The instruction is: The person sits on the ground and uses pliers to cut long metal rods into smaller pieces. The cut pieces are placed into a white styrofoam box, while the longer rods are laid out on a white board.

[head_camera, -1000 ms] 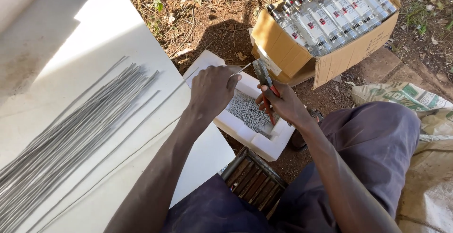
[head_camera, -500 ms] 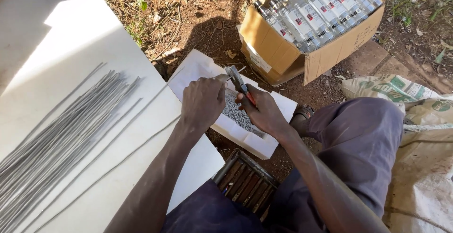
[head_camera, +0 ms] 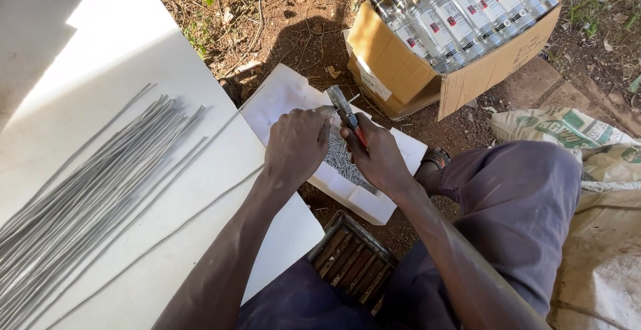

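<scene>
Outdoors, pliers (head_camera: 347, 113) over tray rim (head_camera: 374, 206).

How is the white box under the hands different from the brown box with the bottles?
The white box is shallow, lies flat and holds a heap of small grey metal bits; the brown cardboard box is deep, sits tilted and holds rows of clear bottles. The white box lies right under both hands; the brown box stands farther off, untouched. Both are open and sit on the dirt.

The single head-worn camera looks steeply down from close above onto the white table (head_camera: 100, 56) and the ground beside it.
</scene>
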